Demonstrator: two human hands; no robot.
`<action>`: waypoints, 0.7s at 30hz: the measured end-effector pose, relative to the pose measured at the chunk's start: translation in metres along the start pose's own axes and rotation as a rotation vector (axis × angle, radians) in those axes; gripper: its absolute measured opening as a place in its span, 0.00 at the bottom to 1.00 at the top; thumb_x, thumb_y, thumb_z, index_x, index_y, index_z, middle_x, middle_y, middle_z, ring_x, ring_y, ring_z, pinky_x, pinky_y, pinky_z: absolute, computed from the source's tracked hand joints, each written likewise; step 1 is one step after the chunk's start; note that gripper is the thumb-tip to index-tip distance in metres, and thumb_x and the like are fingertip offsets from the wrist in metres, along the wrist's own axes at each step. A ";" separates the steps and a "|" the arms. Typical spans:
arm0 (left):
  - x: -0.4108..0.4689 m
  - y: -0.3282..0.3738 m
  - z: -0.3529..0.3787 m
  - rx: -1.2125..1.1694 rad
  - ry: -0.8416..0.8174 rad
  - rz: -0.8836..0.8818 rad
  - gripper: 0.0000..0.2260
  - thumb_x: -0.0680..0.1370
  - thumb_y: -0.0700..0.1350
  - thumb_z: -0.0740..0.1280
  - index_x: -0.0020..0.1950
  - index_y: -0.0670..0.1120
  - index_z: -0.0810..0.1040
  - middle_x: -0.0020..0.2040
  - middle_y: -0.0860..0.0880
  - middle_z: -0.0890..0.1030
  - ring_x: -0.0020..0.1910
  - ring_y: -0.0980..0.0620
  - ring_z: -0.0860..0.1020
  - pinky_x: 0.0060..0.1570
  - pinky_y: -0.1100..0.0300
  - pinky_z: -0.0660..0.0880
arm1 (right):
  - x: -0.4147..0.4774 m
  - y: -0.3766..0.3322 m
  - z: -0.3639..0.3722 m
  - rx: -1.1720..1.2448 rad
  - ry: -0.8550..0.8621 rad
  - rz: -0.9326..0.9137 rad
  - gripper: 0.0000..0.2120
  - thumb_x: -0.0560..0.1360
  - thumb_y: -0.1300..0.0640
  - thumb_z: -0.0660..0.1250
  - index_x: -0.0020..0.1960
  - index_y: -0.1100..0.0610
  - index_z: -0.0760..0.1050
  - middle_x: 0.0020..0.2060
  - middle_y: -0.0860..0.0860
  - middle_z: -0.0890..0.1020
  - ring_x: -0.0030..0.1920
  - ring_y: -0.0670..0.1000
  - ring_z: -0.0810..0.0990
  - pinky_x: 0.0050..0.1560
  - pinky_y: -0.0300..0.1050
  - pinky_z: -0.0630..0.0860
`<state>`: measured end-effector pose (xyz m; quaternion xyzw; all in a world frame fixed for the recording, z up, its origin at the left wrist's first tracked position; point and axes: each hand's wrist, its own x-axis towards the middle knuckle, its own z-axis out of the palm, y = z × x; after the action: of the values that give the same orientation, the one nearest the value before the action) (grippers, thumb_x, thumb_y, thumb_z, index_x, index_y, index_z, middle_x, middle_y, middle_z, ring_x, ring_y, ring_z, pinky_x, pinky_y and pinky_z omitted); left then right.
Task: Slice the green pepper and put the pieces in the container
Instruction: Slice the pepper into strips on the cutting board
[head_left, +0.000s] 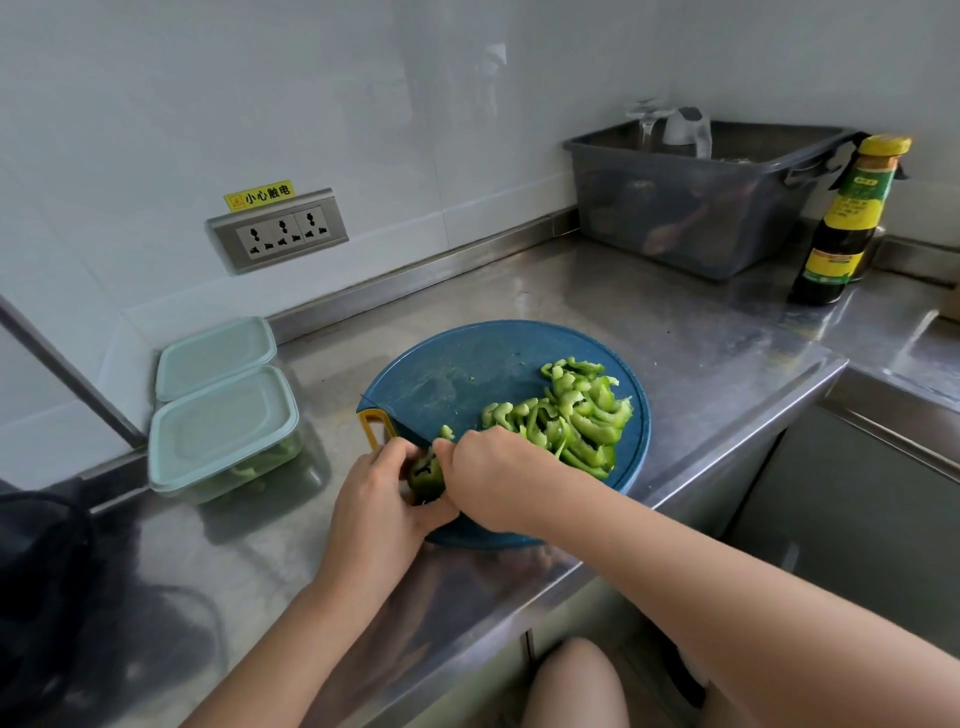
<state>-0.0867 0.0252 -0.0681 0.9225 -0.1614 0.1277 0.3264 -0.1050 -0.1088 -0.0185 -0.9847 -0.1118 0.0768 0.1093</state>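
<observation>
A round blue cutting board (467, 364) with a yellow handle lies on the steel counter. A heap of green pepper slices (571, 415) covers its right side. At the board's near-left edge my left hand (374, 509) holds down the remaining chunk of green pepper (427, 475). My right hand (493, 473) is closed on a knife, whose thin dark blade (395, 421) runs up-left across the chunk toward the yellow handle. Left of the board stand two lidded containers; the near container (223, 431) shows green pieces through its clear wall, with the far container (215, 356) behind it.
A grey plastic bin (691, 208) with upturned glasses sits at the back right, a dark sauce bottle (847, 223) beside it. A sink (883, 493) drops off to the right. Wall sockets (280, 231) are behind; a dark bag (36, 571) is at the left.
</observation>
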 end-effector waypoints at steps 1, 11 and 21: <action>0.001 0.000 -0.001 0.001 -0.004 -0.007 0.16 0.63 0.48 0.77 0.44 0.46 0.75 0.41 0.49 0.78 0.40 0.50 0.74 0.33 0.68 0.64 | 0.005 -0.001 -0.002 0.021 -0.019 0.028 0.18 0.79 0.64 0.52 0.68 0.66 0.60 0.54 0.61 0.75 0.51 0.62 0.77 0.35 0.49 0.69; 0.003 -0.001 -0.013 -0.096 -0.099 -0.045 0.24 0.62 0.58 0.76 0.56 0.54 0.79 0.48 0.57 0.76 0.49 0.58 0.74 0.42 0.73 0.66 | -0.032 0.039 -0.020 0.673 -0.023 0.382 0.24 0.80 0.40 0.47 0.33 0.54 0.64 0.27 0.52 0.69 0.23 0.50 0.66 0.26 0.39 0.65; -0.001 0.004 -0.008 0.093 -0.042 0.024 0.37 0.59 0.70 0.65 0.57 0.46 0.82 0.50 0.45 0.80 0.52 0.45 0.76 0.45 0.59 0.65 | -0.067 0.011 0.021 0.503 0.235 0.173 0.27 0.80 0.41 0.46 0.30 0.58 0.58 0.26 0.52 0.63 0.31 0.55 0.65 0.36 0.49 0.64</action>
<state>-0.0897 0.0273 -0.0605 0.9372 -0.1733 0.1195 0.2782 -0.1706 -0.1306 -0.0328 -0.9347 0.0086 -0.0036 0.3552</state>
